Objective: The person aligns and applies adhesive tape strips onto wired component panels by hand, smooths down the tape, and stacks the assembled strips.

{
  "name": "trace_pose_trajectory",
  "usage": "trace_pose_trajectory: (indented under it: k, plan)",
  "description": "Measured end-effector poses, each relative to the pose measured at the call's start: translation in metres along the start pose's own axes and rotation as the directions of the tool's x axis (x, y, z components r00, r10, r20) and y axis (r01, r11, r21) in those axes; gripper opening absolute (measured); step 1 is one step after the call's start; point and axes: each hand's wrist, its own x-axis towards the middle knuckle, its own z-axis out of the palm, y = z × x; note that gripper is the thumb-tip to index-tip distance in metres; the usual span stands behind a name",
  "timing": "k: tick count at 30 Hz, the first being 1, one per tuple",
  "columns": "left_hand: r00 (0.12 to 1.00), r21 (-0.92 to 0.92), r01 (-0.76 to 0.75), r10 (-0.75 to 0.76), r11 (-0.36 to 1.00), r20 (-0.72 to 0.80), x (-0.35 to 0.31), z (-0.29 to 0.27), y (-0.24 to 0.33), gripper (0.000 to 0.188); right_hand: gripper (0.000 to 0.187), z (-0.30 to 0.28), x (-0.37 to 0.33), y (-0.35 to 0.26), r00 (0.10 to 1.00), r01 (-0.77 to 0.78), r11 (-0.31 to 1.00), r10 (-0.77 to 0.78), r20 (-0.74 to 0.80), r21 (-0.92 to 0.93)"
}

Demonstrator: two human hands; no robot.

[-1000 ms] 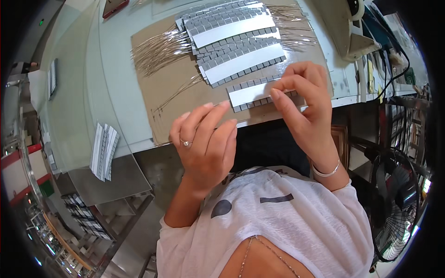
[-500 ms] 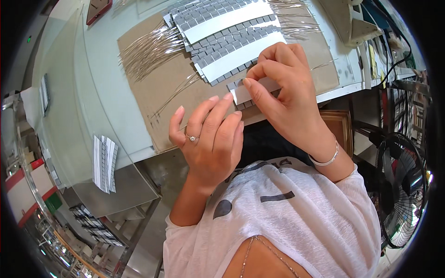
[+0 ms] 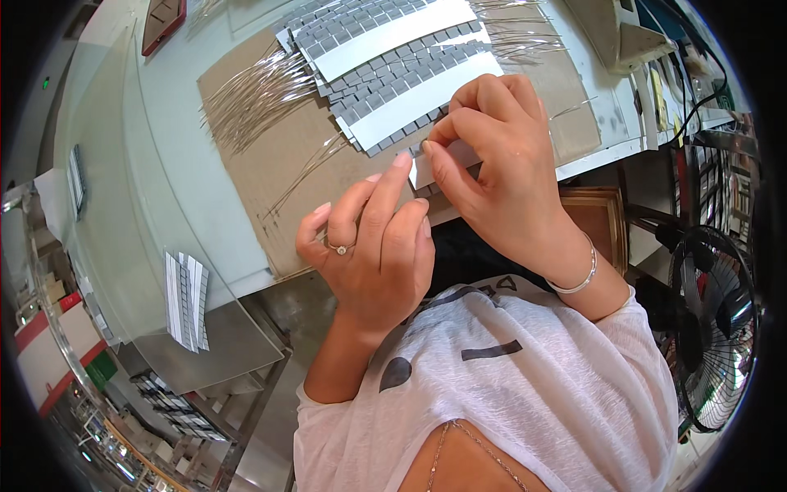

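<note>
A short white strip edged with small grey squares (image 3: 420, 172) lies near the cardboard's front edge, largely covered by my right hand (image 3: 502, 156). That hand's thumb and index finger are pinched together at the strip's upper left corner; whatever sits between them is too small to make out. My left hand (image 3: 369, 238) has its fingers apart, the index fingertip touching the strip's left end and the thumb close to its lower corner. Just beyond lies a pile of similar white strips (image 3: 426, 90) with rows of grey squares, with thin wires (image 3: 254, 98) fanning out on both sides.
The cardboard sheet (image 3: 287, 221) lies on a pale glass-topped table (image 3: 147, 164). More strips (image 3: 187, 299) rest at the table's left. A red-edged phone (image 3: 164, 23) is at the upper left. A black fan (image 3: 713, 328) stands to the right, beside a wooden frame (image 3: 598, 221).
My left index finger has stretched forward to the strip's left end, while its other fingers have curled slightly. My right pinch has shifted a little to the left. The view has turned slightly.
</note>
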Motion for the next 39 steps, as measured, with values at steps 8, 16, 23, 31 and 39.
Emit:
trace_pose_trajectory:
  k: [8, 16, 23, 31, 39]
  plan:
    - [0.998, 0.034, 0.001, -0.003, 0.999, 0.066, 0.002, -0.004, 0.000, 0.019, 0.017, -0.003, 0.003, -0.005, 0.997, 0.082, 0.984, -0.078, 0.028, -0.161]
    - [0.996, 0.045, 0.006, -0.010, 0.999, 0.094, 0.006, -0.009, 0.005, 0.020, 0.020, -0.029, 0.012, 0.002, 0.998, 0.051, 0.956, -0.040, 0.045, -0.288]
    - [0.997, 0.026, 0.029, -0.030, 0.999, 0.076, 0.008, -0.002, 0.034, 0.037, 0.012, -0.084, -0.011, 0.050, 0.992, -0.010, 0.994, -0.003, -0.122, -0.108]
    - [0.978, 0.039, 0.080, -0.086, 0.996, 0.191, 0.013, 0.031, 0.075, 0.065, 0.017, -0.083, -0.049, 0.080, 0.992, 0.074, 0.972, -0.095, -0.085, -0.221]
    - [0.976, 0.103, 0.079, -0.098, 0.991, 0.194, 0.012, 0.032, 0.078, 0.065, 0.008, -0.076, -0.052, 0.076, 0.991, 0.108, 0.977, -0.120, 0.058, 0.183]
